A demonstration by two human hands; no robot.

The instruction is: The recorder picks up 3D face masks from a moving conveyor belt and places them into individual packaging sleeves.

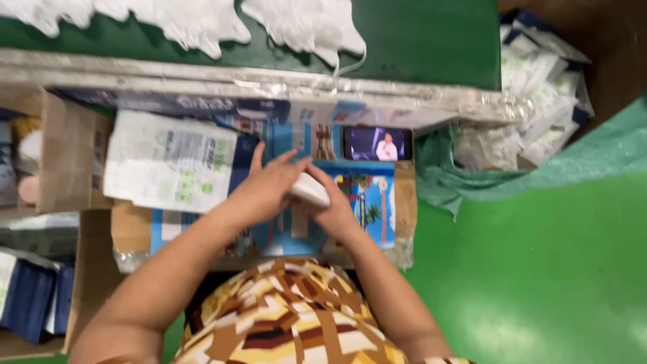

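Holding a small white folded item (310,189) between both of your hands, you have it raised just above a blue printed carton (357,202) that lies flat in front of you. Your left hand (266,189) covers the item from the left, fingers extended and partly curled over its top, a loose grip rather than a tight one. Your right hand (335,210) pinches its right end from below, with the thumb over the item; that grip is closed on it. The item is blurred, so its exact kind cannot be told.

Just behind the carton, a smartphone (377,143) lies on its side with the screen lit. To your left, a white plastic packet with green print (168,168) rests across the edge of an open brown cardboard box (67,162). Farther left and lower, dark blue packets (30,300) stand in another box.

Beyond the phone runs a counter (418,40) with a green top and a pale front edge wrapped in clear film. White fluffy pieces (303,23) lie along its far side. To your right, a heap of white and blue packets (539,101) sits above a crumpled green cloth (512,172). The floor (539,269) on that side is glossy green. Your patterned brown, yellow and white garment (290,317) fills the bottom of the view.
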